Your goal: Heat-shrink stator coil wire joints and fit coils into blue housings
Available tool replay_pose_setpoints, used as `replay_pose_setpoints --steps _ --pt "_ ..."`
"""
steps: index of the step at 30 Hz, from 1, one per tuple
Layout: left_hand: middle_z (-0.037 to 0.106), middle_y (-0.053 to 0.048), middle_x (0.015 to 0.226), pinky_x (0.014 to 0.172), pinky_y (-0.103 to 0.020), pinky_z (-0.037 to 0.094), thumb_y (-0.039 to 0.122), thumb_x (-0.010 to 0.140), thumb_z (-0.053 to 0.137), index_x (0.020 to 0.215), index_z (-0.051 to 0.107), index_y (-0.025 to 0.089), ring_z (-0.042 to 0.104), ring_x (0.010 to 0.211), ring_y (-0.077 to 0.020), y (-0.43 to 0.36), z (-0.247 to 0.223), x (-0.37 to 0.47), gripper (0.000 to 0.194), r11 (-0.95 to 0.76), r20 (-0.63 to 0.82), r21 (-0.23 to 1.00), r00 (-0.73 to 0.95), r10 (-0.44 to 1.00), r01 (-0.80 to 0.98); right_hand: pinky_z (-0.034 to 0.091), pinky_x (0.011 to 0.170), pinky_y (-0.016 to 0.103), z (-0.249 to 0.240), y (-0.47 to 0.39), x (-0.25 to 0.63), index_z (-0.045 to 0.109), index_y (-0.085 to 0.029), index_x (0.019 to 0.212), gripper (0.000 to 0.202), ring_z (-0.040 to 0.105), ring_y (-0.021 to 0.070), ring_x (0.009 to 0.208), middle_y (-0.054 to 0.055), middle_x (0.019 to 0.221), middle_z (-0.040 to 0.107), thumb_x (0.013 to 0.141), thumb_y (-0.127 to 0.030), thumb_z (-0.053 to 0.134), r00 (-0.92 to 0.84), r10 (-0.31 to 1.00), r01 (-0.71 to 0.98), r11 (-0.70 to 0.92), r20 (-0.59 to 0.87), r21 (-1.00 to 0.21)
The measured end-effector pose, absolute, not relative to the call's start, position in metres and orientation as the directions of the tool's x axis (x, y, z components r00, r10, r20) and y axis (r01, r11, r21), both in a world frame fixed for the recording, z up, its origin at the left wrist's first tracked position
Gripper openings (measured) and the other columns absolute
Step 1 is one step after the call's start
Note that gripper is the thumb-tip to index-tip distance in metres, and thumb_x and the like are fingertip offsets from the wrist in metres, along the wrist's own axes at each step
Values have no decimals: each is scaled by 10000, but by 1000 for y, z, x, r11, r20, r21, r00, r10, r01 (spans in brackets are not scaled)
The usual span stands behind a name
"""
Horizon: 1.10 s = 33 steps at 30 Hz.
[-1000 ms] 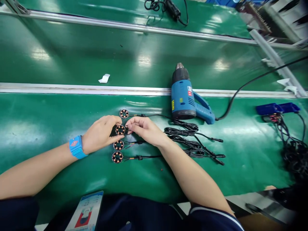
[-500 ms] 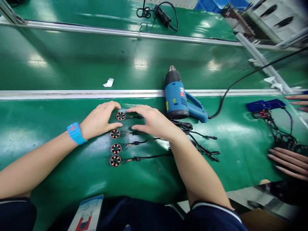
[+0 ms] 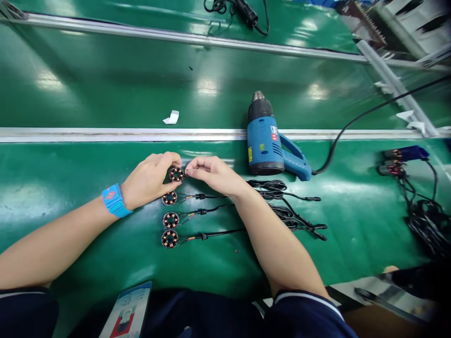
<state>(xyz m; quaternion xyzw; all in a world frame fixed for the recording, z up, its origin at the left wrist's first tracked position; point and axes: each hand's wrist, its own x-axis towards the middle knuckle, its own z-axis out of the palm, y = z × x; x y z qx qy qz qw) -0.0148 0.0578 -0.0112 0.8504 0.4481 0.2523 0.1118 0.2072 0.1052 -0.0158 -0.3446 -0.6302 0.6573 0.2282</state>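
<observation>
The person's left hand [image 3: 150, 180] is curved around the top ring [image 3: 176, 174], a small round part with copper coils; its thumb is at the near edge and its fingers are at the far edge, so they are open only about as wide as this part. The right hand [image 3: 220, 176] has its thumb and first finger closed together just right of the ring, and they seem to pinch its thin wires, which are mostly hidden. The top ring is the farthest of four in a column on the green table [image 3: 88, 263]. Nearer to the person lie the second ring [image 3: 169, 198], the third ring [image 3: 171, 220] and the fourth ring [image 3: 169, 239], with coloured wires which go into black cables [image 3: 269, 188], bundled at the right, partly under the right arm. On the far side of these bundles a blue heat gun [image 3: 266, 143] lies across the pale rail [image 3: 123, 135], its metal nozzle to the far side. It carries a red and white label [image 3: 274, 133] and a yellow sticker [image 3: 250, 154], but the writing on them is too small to read. The blue wristband [image 3: 115, 200] shows a red emblem, and the badge card [image 3: 127, 314] at the near edge has small print, also not readable. A white scrap [image 3: 172, 117] lies beyond the rail, and dark blue parts [image 3: 410, 154] with tangled cables are at the far right.
</observation>
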Motion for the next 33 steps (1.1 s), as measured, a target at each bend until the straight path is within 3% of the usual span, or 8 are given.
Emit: replay_pose_setpoints --steps 3,6,9,13,17,21,24,33 --pt "665 -46 1036 820 -321 510 196 799 787 1124 480 187 664 901 -217 57 -10 -12 447 -579 338 414 472 815 703 483 776 269 -19 103 204 654 -151 852 174 610 124 759 10 814 668 860 -324 659 -637 747 50 -210 -193 -976" --pt "659 -45 1025 809 -333 489 209 802 796 1127 489 186 648 904 -227 56 -8 -13 447 -555 303 425 465 832 715 501 776 298 -21 101 203 645 -154 1047 230 628 141 720 -9 758 661 896 -326 620 -626 755 67 -200 -197 -977" --pt "635 -25 964 779 -340 459 247 857 760 1013 553 198 625 870 -221 58 -8 -19 263 -553 183 442 533 826 706 501 883 360 -22 98 206 488 -161 1393 471 669 183 843 -2 822 695 950 -304 560 -652 747 163 -30 -131 -986" --pt "630 -21 970 786 -346 444 309 930 697 916 599 196 618 890 -213 64 -8 -29 150 -562 79 497 611 788 661 408 1047 464 -10 93 211 390 -197 1499 529 616 228 1087 43 1090 705 987 -262 505 -725 686 335 273 -61 -902" --pt "651 -57 1106 862 -392 459 377 964 657 989 631 193 625 1018 -247 60 3 -31 187 -584 151 479 594 790 655 344 1088 485 26 77 221 510 -244 1416 420 540 263 1207 50 1274 647 996 -248 536 -658 751 475 466 50 -747" --pt "696 -28 1029 861 -387 463 317 949 695 1005 645 211 649 985 -223 25 20 -28 129 -593 375 472 460 804 652 421 948 409 56 44 237 683 -247 1160 183 612 250 1033 34 1107 708 1001 -250 591 -652 752 477 505 96 -720" --pt "701 -7 906 790 -361 469 254 907 754 954 657 208 654 876 -191 -18 21 -25 117 -647 438 475 477 762 596 402 882 400 53 16 243 725 -253 1052 110 603 233 927 27 1002 721 1004 -254 626 -664 746 502 488 43 -715" --pt "747 -98 982 745 -370 524 56 929 639 1064 689 78 682 887 -239 -77 -2 -13 145 -826 446 171 705 551 537 276 759 356 12 -18 221 757 -205 937 103 477 210 830 27 799 640 987 -270 696 -725 687 599 590 -52 -541"
